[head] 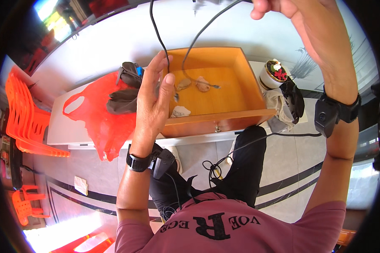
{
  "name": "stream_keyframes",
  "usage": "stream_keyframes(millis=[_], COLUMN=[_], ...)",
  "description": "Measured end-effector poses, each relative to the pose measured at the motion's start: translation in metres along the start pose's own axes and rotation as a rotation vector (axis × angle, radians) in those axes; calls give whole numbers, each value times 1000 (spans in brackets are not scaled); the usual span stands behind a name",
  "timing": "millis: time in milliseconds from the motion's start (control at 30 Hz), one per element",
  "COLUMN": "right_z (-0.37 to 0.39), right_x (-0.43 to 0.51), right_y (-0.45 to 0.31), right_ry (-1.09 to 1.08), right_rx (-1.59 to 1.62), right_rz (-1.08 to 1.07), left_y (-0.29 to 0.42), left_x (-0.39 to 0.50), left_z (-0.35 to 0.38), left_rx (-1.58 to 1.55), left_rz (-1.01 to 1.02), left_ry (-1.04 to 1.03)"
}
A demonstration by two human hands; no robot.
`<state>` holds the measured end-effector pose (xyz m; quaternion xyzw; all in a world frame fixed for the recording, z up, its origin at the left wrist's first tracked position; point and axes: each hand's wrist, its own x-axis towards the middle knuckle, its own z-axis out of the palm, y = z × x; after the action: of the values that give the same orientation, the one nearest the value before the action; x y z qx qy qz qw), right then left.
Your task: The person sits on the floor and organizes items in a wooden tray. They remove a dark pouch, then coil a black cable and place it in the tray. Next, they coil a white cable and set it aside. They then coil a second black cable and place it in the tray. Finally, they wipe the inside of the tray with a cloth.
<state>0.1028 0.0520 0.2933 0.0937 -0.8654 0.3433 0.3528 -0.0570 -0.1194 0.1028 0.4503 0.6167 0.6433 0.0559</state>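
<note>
Two strands of black cable [193, 42] hang from the top edge of the view, above a wooden drawer [190, 119]. One ends in a plug [217, 86] over the drawer floor; the other's plug [176, 97] dangles below my left thumb. My left hand [154, 91] is raised at the drawer's left side. A strand crosses its fingers and passes behind the thumb; whether it is gripped I cannot tell. My right hand [283, 11], high at the upper right, is cut off by the frame beside the other strand. Inside the drawer lie small tan bundles [203, 84] and a whitish printed piece [180, 111].
The drawer rests on a low white cabinet [65, 126]. Left of it lie a red plastic bag [98, 117] and dark fabric items [123, 100]. A potted plant [271, 76] and crumpled cloths [280, 104] are right. Orange chairs [27, 123] stand left. Wrist-device cables [250, 144] cross my lap.
</note>
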Motion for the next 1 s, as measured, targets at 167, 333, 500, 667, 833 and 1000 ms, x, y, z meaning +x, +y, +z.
stream_keyframes(millis=[167, 333, 500, 667, 833, 1000], right_z=[7, -8, -38, -49, -40, 7], right_x=[-7, -19, -43, -64, -80, -104], right_y=[-23, -6, 19, 34, 45, 41], right_ry=[74, 238, 191, 42, 184, 113], right_rx=[277, 546, 437, 31, 157, -24], right_rz=[227, 393, 527, 633, 670, 641], left_y=[36, 41, 32, 32, 29, 22], left_x=[-7, -32, -48, -56, -62, -57], left_z=[11, 14, -2, -29, -43, -36], left_rx=[-438, -570, -414, -343, -624, -1056], left_rz=[-64, -276, -328, -471, -630, -613], left_ry=[-111, -183, -215, -345, -356, -273])
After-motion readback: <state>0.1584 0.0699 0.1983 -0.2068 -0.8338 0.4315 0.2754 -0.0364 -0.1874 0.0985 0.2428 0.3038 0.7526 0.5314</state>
